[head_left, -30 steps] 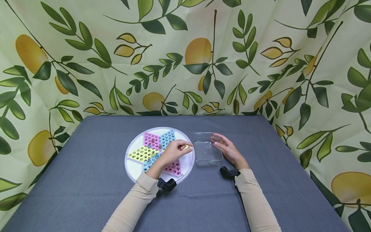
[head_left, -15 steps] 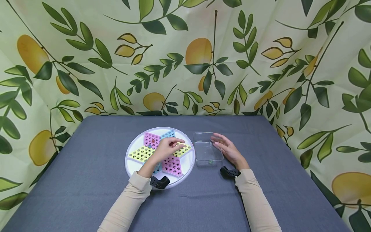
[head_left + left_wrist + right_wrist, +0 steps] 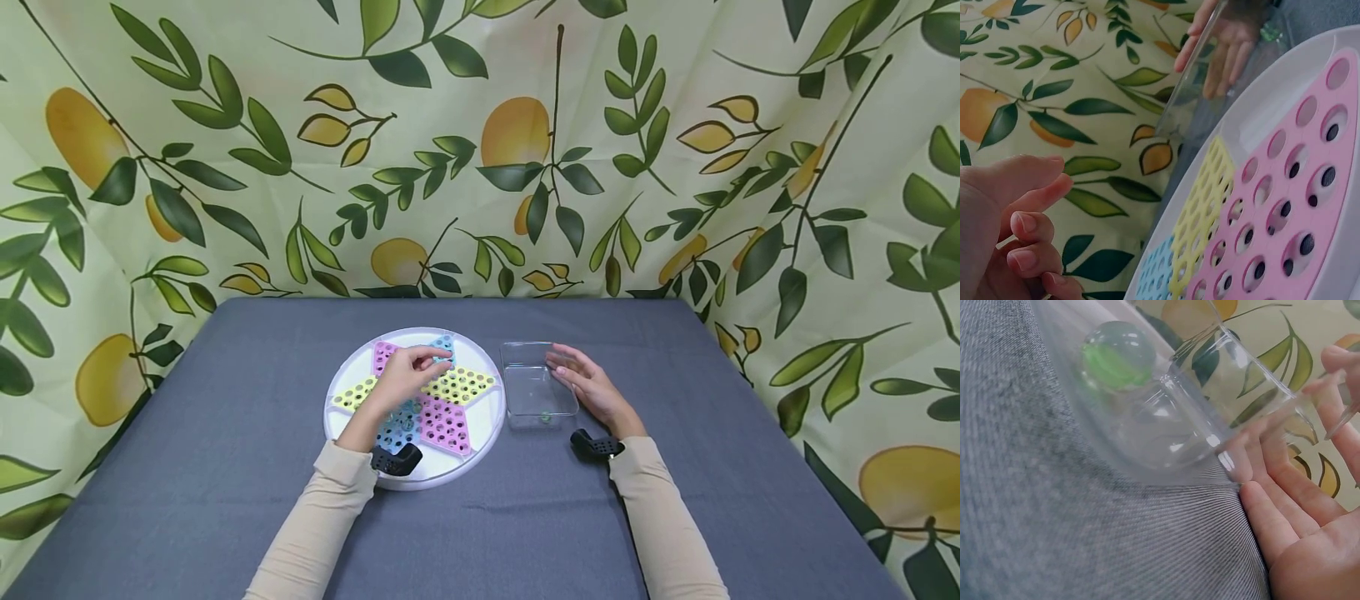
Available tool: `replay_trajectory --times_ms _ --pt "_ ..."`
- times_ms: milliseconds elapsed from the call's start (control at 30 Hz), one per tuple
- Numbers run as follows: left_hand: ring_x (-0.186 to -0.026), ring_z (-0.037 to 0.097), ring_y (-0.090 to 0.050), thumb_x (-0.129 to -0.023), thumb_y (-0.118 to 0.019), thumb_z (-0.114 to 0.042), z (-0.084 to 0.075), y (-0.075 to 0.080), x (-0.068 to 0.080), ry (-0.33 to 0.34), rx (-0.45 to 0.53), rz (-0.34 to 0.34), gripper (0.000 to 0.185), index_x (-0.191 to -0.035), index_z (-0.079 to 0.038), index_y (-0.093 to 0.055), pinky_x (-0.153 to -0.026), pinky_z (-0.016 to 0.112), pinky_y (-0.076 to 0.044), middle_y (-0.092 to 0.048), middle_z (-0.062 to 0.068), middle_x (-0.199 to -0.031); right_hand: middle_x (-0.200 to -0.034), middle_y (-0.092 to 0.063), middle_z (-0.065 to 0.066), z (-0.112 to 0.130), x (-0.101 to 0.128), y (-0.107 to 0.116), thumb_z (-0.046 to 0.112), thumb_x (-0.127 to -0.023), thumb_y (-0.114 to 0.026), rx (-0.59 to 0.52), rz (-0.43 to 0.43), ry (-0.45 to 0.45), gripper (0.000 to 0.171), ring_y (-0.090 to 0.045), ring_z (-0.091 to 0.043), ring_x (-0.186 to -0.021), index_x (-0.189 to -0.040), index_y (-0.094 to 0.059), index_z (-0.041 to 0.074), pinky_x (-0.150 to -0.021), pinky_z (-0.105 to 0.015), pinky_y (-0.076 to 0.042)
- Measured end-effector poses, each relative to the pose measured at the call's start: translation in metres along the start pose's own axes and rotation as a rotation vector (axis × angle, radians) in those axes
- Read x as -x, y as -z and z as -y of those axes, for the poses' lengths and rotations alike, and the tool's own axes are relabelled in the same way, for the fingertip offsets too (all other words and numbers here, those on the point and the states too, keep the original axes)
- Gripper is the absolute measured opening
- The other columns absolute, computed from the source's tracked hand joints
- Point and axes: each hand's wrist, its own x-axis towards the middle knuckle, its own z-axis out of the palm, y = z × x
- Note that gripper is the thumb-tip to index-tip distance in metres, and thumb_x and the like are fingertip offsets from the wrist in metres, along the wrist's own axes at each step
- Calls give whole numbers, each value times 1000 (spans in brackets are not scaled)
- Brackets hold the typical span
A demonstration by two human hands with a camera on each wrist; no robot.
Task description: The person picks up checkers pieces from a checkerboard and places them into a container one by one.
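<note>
Left hand fingers over board; right hand against box.

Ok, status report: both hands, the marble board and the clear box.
Left hand over the star board, fingers curled, hold unclear. Right hand open against the clear box. One green marble in the box. Nothing in the way.

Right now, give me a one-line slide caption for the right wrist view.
Right hand steadies the clear plastic box on grey cloth, one green marble inside.
</note>
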Motion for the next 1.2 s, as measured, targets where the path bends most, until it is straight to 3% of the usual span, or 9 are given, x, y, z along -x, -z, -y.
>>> replay_trajectory --times_ms 233,433,667,1200 --pt "-56 6 -32 -91 -66 -16 10 10 -3 -22 -20 0 29 -113 3 -68 -56 19 -30 -34 -3 -62 -151 -20 -39 -1 1 2 10 -100 -50 7 10 33 60 -52 6 -120 -148 -20 -8 -99 -10 -44" --pt "-57 7 -44 -91 -66 -17 15 19 -2 3 -10 -5 32 -115 4 -67 -53 18 -35 -33 -4 -62 -152 -23 -36 0 1 2 9 -99 -51 3 -4 19 60 -53 7 -119 -148 -21 -7 -98 -10 -44" --pt "-57 6 -32 -91 -66 -18 23 29 -1 8 -67 -39 30 -113 3 -68 -53 19 -30 -34 -5 -63 -151 -21 -38 0 0 2 9 -99 -50 -3 5 27 60 -53 7 -119 -148 -19 -9 -98 -10 -44" --pt "-59 8 -33 -90 -67 -22 37 49 2 74 -146 -65 27 -110 -4 -71 -56 21 -29 -37 -4 -66 -151 -20 -38 -1 0 0 9 -98 -53 -36 3 15 62 -54 7 -118 -148 -19 -9 -97 -10 -45"
